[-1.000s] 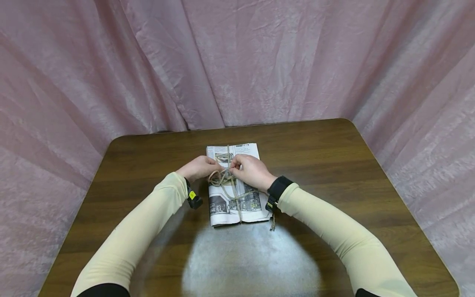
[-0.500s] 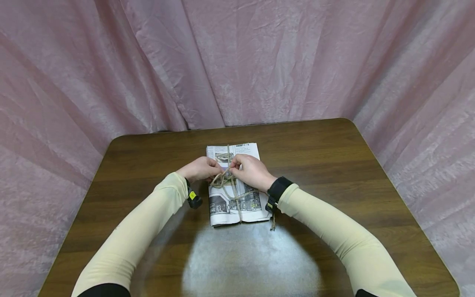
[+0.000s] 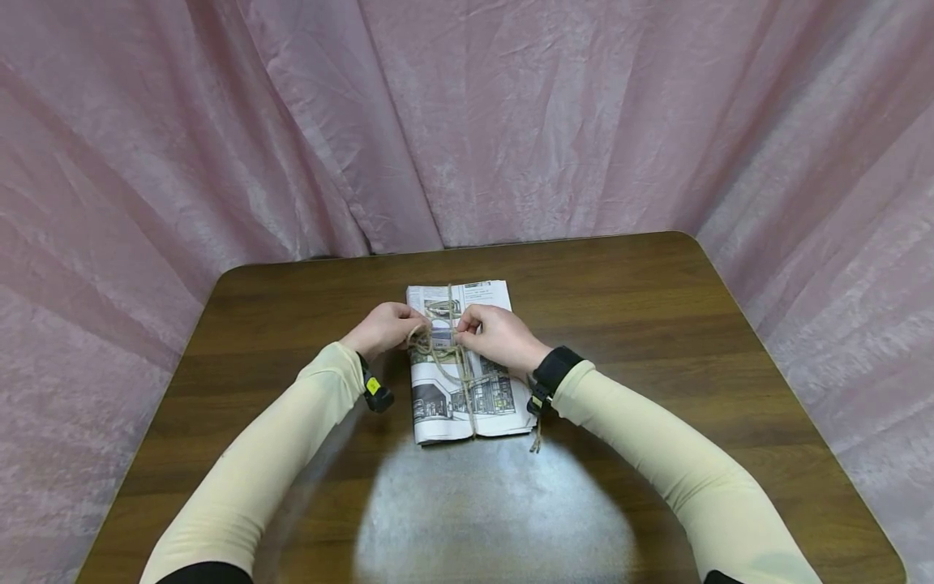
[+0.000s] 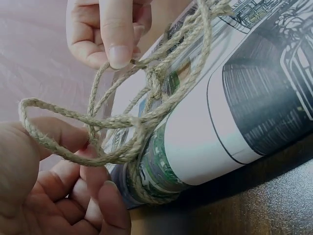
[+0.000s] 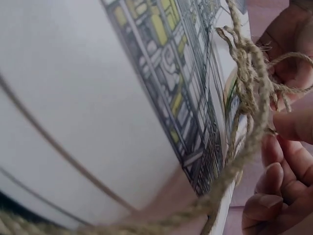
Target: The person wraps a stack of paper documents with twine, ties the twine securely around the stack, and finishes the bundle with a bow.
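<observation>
A folded newspaper stack (image 3: pixel 435 432) lies on the table, bound with brown twine (image 3: pixel 469 405) running lengthwise and crosswise. Over its left part the twine forms a tangle of knot and loops (image 4: pixel 112 120). My left hand (image 3: pixel 387 328) is at the stack's left edge; in the left wrist view its thumb and finger (image 4: pixel 58 134) pinch the twine beside a large loop. From the right, my right hand (image 3: pixel 499 337) reaches over the stack. Its thumb and fingers (image 5: pixel 288 183) pinch a piece of twine close to the knot. Part of that twine is hidden behind the fingertips.
The brown wooden table (image 3: pixel 620 292) extends around the stack on all sides. A loose twine end (image 3: pixel 536 442) hangs past the stack's lower right corner. Pink curtains (image 3: pixel 540 122) enclose the table's back and sides. A bright reflection lies on the near tabletop.
My left hand has moved slightly left and away from the right one, drawing the twine loop with it. The gap between the hands is wider. The right hand has barely shifted.
</observation>
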### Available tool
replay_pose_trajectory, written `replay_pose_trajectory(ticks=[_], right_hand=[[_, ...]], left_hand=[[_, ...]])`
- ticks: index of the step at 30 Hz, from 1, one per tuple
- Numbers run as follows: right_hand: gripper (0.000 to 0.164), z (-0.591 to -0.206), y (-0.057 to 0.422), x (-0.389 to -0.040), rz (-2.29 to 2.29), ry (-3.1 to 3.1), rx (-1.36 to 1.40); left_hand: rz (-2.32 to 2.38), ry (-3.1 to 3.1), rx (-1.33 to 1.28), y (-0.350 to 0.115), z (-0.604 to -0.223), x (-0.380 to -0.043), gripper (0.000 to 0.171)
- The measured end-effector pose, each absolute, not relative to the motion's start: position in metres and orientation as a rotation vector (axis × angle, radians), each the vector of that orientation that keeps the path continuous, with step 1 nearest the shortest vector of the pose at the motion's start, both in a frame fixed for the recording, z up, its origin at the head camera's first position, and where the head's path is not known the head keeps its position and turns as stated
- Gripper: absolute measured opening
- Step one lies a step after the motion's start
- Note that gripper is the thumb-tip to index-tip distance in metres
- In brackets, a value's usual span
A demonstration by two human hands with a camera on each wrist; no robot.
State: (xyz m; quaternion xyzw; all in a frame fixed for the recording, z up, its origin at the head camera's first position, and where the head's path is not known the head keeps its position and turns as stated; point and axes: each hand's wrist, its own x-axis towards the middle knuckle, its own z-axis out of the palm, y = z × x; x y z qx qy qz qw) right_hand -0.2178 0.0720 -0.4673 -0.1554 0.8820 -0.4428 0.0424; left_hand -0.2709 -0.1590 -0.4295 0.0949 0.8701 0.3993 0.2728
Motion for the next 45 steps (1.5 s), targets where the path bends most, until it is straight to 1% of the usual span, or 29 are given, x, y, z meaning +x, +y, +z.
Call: replay_pose_trajectory(ticks=[5,11,13,17,22,28,30,32,34,35,37,40,43,45], right_hand=[[0.005,-0.468,0.080,-0.220,-1.380,2.636,-0.491],[0.020,-0.464,0.084,-0.228,-1.366,2.640,-0.475],[0.022,-0.462,0.083,-0.233,-1.386,2.653,-0.458],[0.021,-0.458,0.078,-0.244,-1.412,2.643,-0.458],[0.021,-0.452,0.069,-0.255,-1.337,2.599,-0.540],[0.012,-0.450,0.063,-0.260,-1.208,2.660,-0.592],[0.010,-0.450,0.063,-0.260,-1.183,2.686,-0.605],[0.009,-0.452,0.064,-0.260,-1.181,2.699,-0.615],[0.009,-0.453,0.065,-0.260,-1.194,2.698,-0.614],[0.009,-0.454,0.066,-0.260,-1.203,2.693,-0.614],[0.011,-0.455,0.067,-0.260,-1.224,2.677,-0.609],[0.017,-0.455,0.068,-0.260,-1.219,2.671,-0.607],[0.021,-0.456,0.068,-0.260,-1.174,2.687,-0.634],[0.018,-0.457,0.068,-0.260,-1.141,2.702,-0.659]], left_hand=[[1.108,2.341,0.219,-0.158,-0.433,-0.271,0.030],[1.108,2.330,0.211,-0.157,-0.435,-0.272,0.031],[1.114,2.322,0.205,-0.157,-0.435,-0.272,0.031],[1.125,2.310,0.217,-0.157,-0.435,-0.271,0.032],[1.135,2.317,0.236,-0.156,-0.434,-0.269,0.032],[1.169,2.318,0.229,-0.156,-0.432,-0.267,0.027],[1.184,2.340,0.227,-0.158,-0.429,-0.266,0.032],[1.205,2.369,0.229,-0.160,-0.426,-0.263,0.040],[1.206,2.410,0.260,-0.164,-0.421,-0.260,0.047],[1.194,2.435,0.293,-0.165,-0.418,-0.258,0.048],[1.143,2.481,0.387,-0.168,-0.414,-0.255,0.045],[1.041,2.561,0.528,-0.170,-0.411,-0.251,0.033],[1.010,2.614,0.573,-0.173,-0.411,-0.247,0.025],[1.028,2.637,0.567,-0.175,-0.412,-0.244,0.023]])
